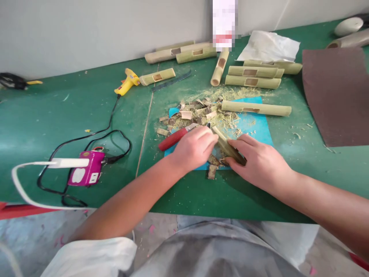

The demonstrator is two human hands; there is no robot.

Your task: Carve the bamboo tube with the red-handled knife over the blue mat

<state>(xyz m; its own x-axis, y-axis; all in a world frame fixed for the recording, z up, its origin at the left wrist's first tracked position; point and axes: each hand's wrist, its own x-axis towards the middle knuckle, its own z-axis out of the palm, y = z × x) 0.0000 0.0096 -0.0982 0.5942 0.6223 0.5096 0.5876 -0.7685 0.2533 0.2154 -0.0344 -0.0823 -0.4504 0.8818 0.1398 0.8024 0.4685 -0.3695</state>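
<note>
Over the near part of one blue sheet (261, 132) on the green counter (184, 196), a single bamboo tube (221, 140) lies slantwise between the person's two hands. Its lower end sits between the thumb and fingers of the right hand (261, 157), which are closed about its sides; its upper end points away, right by the fingertips of the left hand (196, 144). The left fingers are curled well in, and I cannot tell whether they grip anything; a small dark-tipped object (208, 125) shows just past the knuckles. One red-handled knife (174, 139) lies just beside the left hand. Beyond are a heap of curved bamboo chips (186, 115), too jumbled to count, and fine shavings (248, 92). Seven more tubes with a cut window are clear to see: one across the sheet (271, 109), two side by side at the right, one set endwise, two near the wall, and one beside a single yellow glue gun (128, 81). Others are partly hidden. One purple power adapter (86, 168), one dark strip (171, 80), one crumpled white sheet (268, 46) and one brown sheet (336, 96) complete the count.
</note>
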